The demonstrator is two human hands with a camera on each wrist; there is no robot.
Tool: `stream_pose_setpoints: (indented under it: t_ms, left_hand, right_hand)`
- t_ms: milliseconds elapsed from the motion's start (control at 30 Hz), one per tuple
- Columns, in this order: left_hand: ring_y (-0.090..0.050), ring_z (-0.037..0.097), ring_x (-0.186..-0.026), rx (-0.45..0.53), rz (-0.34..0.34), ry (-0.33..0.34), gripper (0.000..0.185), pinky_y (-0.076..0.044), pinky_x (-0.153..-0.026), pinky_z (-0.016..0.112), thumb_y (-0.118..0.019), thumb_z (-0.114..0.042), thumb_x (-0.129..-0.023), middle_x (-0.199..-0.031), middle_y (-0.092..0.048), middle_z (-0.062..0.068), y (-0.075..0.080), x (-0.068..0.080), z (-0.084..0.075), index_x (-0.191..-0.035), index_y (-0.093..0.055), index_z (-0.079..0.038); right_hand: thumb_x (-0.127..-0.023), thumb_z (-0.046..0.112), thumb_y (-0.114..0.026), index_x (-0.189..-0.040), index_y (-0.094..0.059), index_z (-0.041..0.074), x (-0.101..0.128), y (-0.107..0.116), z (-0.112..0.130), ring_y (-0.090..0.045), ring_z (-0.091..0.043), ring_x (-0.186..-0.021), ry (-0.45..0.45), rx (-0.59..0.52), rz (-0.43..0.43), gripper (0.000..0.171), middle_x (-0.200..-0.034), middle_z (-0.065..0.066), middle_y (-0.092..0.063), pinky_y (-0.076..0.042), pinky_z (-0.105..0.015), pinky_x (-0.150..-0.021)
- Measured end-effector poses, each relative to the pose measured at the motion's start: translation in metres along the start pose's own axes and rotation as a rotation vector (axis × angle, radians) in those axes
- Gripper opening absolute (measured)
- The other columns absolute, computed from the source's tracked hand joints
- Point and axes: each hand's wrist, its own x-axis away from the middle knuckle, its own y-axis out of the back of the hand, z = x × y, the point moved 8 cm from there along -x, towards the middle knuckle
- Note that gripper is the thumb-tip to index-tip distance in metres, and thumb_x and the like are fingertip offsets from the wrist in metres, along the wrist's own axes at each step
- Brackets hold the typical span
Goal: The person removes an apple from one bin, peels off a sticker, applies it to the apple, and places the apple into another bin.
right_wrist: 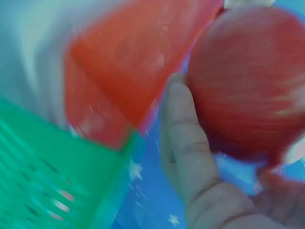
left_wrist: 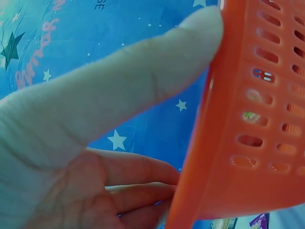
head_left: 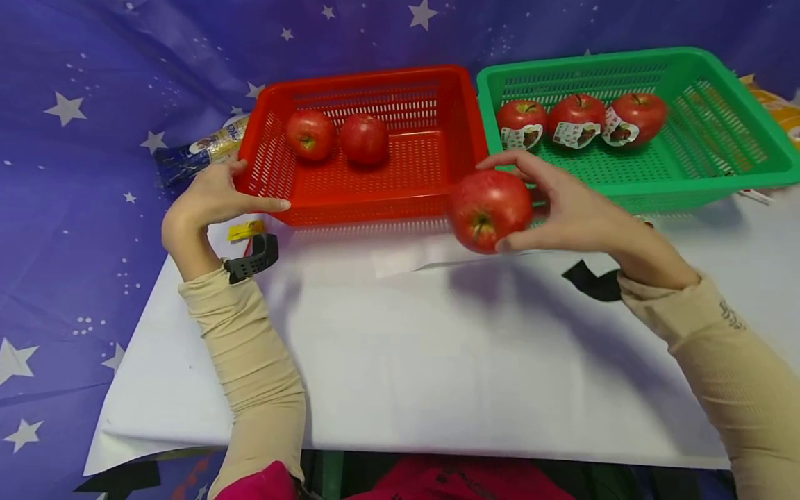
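Red apple [head_left: 490,208], clamped between fingers of right hand [head_left: 565,212]; red basket [head_left: 369,207], apparently for steadiness, has one corner within gripping fingers of left hand [head_left: 205,198].

A makeshift booth: starry drape [head_left: 75,180] behind 1 white table [head_left: 387,368].

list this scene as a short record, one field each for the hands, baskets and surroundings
left hand: grips the red basket at its near left corner
right hand: holds one apple between thumb and fingers, raised above the table
red basket: two apples side by side
green basket: three apples in a row, each with a white label
table: white cover
backdrop: purple, white stars
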Motion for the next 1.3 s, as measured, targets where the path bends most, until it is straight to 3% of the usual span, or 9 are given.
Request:
stream_pose_setpoints:
  t_ms: [100, 400, 633, 733, 833, 933, 1033, 1167, 1300]
  left_hand:
    - [-0.034, 0.042, -0.127, 0.003, 0.002, -0.001, 0.112, -0.038, -0.098, 0.061, -0.068, -0.060, -0.078, -0.143, -0.037, 0.029, 0.001, 0.000, -0.001, -0.152, -0.012, 0.001]
    - [-0.033, 0.042, -0.129, -0.018, 0.000, -0.012, 0.110, -0.034, -0.101, 0.063, -0.067, -0.058, -0.079, -0.145, -0.034, 0.030, 0.001, 0.000, 0.000, -0.152, -0.011, 0.001]
    - [-0.034, 0.043, -0.127, -0.042, 0.006, -0.016, 0.108, -0.034, -0.100, 0.063, -0.065, -0.058, -0.081, -0.142, -0.036, 0.030, 0.000, 0.002, -0.003, -0.152, -0.011, 0.002]
    - [-0.032, 0.042, -0.133, -0.047, -0.018, -0.080, 0.103, -0.030, -0.105, 0.062, -0.066, -0.054, -0.083, -0.148, -0.033, 0.026, 0.005, 0.019, -0.026, -0.153, -0.013, -0.001]
    - [-0.028, 0.036, -0.142, -0.042, -0.037, -0.282, 0.095, -0.025, -0.113, 0.057, -0.071, -0.045, -0.084, -0.155, -0.030, 0.017, 0.004, 0.048, -0.077, -0.153, -0.019, -0.006]
    - [-0.030, 0.026, -0.144, -0.081, 0.059, -0.538, 0.088, -0.024, -0.116, 0.048, -0.076, -0.037, -0.081, -0.156, -0.032, 0.007, -0.026, 0.073, -0.142, -0.151, -0.030, -0.010]
    - [-0.033, 0.022, -0.143, -0.197, 0.281, -0.717, 0.087, -0.025, -0.118, 0.040, -0.078, -0.034, -0.079, -0.154, -0.036, 0.006, -0.087, 0.080, -0.196, -0.149, -0.034, -0.008]
    - [-0.033, 0.022, -0.142, -0.374, 0.522, -0.772, 0.091, -0.025, -0.117, 0.031, -0.078, -0.031, -0.079, -0.153, -0.037, 0.009, -0.167, 0.074, -0.233, -0.151, -0.028, -0.005]
    - [-0.041, 0.020, -0.133, -0.435, 0.587, -0.775, 0.092, -0.033, -0.111, 0.028, -0.079, -0.026, -0.079, -0.144, -0.046, 0.008, -0.204, 0.070, -0.243, -0.151, -0.026, -0.005]
  right_hand:
    - [-0.073, 0.003, -0.079, -0.138, -0.036, 0.019, 0.022, -0.020, -0.027, -0.057, -0.030, -0.108, -0.052, -0.125, 0.027, 0.080, -0.128, -0.011, -0.044, -0.054, -0.024, -0.080]
    - [-0.079, 0.011, -0.076, -0.134, -0.042, 0.016, 0.045, -0.078, -0.088, -0.058, -0.028, -0.104, -0.226, -0.417, 0.251, 0.066, -0.125, -0.016, -0.050, -0.051, -0.035, -0.085]
    - [-0.081, 0.025, -0.077, -0.136, -0.052, 0.016, 0.041, -0.070, -0.093, -0.056, -0.020, -0.102, -0.203, -0.164, 0.149, 0.061, -0.117, -0.006, -0.060, -0.049, -0.034, -0.085]
    - [-0.084, 0.026, -0.073, -0.136, -0.053, 0.013, 0.041, -0.069, -0.094, -0.055, -0.018, -0.090, -0.210, -0.139, 0.159, 0.057, -0.106, -0.006, -0.060, -0.048, -0.031, -0.076]
    - [-0.087, 0.020, -0.069, -0.139, -0.049, 0.010, 0.041, -0.072, -0.092, -0.056, -0.020, -0.078, -0.176, -0.194, 0.221, 0.057, -0.101, -0.010, -0.059, -0.049, -0.030, -0.067]
    - [-0.087, 0.017, -0.070, -0.142, -0.044, 0.008, 0.041, -0.074, -0.090, -0.058, -0.019, -0.075, -0.136, -0.220, 0.258, 0.061, -0.101, -0.011, -0.061, -0.051, -0.029, -0.064]
    - [-0.082, 0.020, -0.076, -0.141, -0.045, 0.005, 0.043, -0.067, -0.087, -0.060, -0.015, -0.081, -0.084, -0.144, 0.259, 0.069, -0.102, -0.008, -0.061, -0.051, -0.027, -0.069]
    - [-0.077, 0.024, -0.081, -0.135, -0.052, 0.004, 0.046, -0.042, -0.086, -0.062, -0.014, -0.088, -0.021, 0.068, 0.180, 0.068, -0.104, -0.005, -0.063, -0.053, -0.029, -0.076]
    - [-0.080, 0.028, -0.078, -0.129, -0.059, 0.002, 0.042, -0.010, -0.097, -0.059, -0.029, -0.105, -0.077, 0.349, 0.044, 0.058, -0.119, -0.015, -0.061, -0.049, -0.045, -0.088]
